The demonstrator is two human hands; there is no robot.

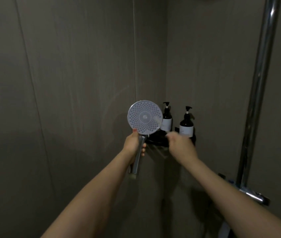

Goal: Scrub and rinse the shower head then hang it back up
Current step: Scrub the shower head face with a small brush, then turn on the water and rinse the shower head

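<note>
A round shower head (144, 117) with a pale dotted face plate points toward me, in front of the corner of the grey shower walls. My left hand (132, 141) grips its chrome handle (138, 157) just below the head, thumb up by the rim. My right hand (180, 145) is blurred, just right of the head, fingers curled around a thin pale brush (159, 121). The brush's tip smears across the lower right of the face plate. The hose is hidden.
Two dark pump bottles (167, 117) (186, 125) stand on a black corner shelf (156, 140) right behind my hands. A chrome riser pipe (258, 83) runs up the right wall to a mixer valve (254, 194) at its foot.
</note>
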